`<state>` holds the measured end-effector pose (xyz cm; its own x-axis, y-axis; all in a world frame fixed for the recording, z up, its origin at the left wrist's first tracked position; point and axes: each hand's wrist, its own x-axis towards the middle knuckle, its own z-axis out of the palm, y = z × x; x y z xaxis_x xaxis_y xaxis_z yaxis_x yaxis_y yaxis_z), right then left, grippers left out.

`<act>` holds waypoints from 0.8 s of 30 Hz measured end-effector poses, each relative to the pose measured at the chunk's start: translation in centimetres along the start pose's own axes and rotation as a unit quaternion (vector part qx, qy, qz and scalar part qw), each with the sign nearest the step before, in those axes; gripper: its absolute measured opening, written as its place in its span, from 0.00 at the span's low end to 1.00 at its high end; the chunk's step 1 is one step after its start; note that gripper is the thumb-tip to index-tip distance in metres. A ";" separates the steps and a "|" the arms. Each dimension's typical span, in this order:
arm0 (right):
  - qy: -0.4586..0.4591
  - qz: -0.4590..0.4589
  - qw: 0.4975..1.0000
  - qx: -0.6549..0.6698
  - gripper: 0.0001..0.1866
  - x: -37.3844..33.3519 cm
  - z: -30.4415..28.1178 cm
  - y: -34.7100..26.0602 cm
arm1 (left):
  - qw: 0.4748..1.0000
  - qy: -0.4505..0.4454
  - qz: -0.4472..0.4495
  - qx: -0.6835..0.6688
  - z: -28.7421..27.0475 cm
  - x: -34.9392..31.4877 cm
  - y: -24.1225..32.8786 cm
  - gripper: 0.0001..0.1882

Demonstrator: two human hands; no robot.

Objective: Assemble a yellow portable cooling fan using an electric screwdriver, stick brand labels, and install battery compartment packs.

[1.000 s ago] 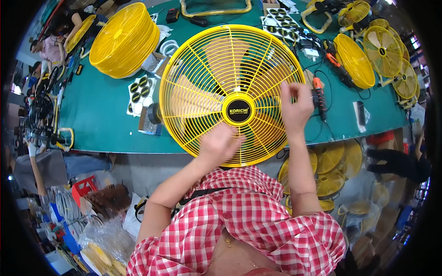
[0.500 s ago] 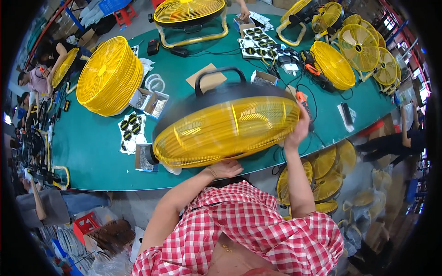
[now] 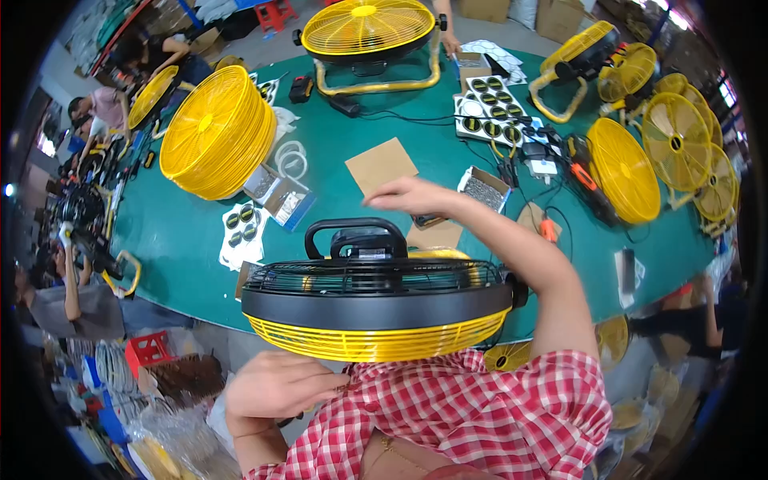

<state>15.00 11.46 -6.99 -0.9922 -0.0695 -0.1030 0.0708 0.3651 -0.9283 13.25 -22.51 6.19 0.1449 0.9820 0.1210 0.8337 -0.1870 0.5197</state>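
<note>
A round floor fan (image 3: 376, 308) stands on edge at the table's front, against my checked shirt. Its yellow grille faces me, and its black rim, rear wire grille and carry handle (image 3: 352, 228) are on the far side. My right hand (image 3: 412, 198) reaches over just beyond the handle, fingers stretched to the left and holding nothing visible. Low at the fan's left front, my left hand (image 3: 284, 386) is held near the yellow grille, fingers extended to the right and loosely bent. Cardboard pieces (image 3: 382, 166) lie beyond the handle.
Stacked yellow grilles (image 3: 216, 132) stand on the green table (image 3: 176, 264) at left. Boxes of small parts (image 3: 484, 190), round label sheets (image 3: 490, 112), cables and an orange-black tool (image 3: 588, 180) lie about. Another fan (image 3: 372, 36) stands at the back. Other people work at left.
The fan has turned from tilted to nearly upright, its black back and handle now showing. My right hand left its right edge and moved over beyond the handle; my left hand came away leftward.
</note>
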 end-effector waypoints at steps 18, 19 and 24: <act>-0.192 -0.023 0.980 -0.051 0.21 9.9 7.9 4.5 | 0.955 0.107 -0.273 -0.053 -4.1 11.4 -2.4 0.19; -0.101 -0.070 0.992 -0.031 0.23 8.2 6.4 5.4 | 0.952 0.109 -0.278 -0.061 -4.1 11.4 -2.5 0.19; 0.198 -0.044 0.874 -0.442 0.34 0.6 2.9 17.0 | 0.952 0.110 -0.282 -0.046 -4.4 11.8 -1.9 0.19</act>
<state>15.94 14.91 -23.85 -0.9596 0.1301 0.2497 0.0600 0.9609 -0.2701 11.00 -10.71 10.33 -0.4355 0.8996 -0.0313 0.6943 0.3579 0.6244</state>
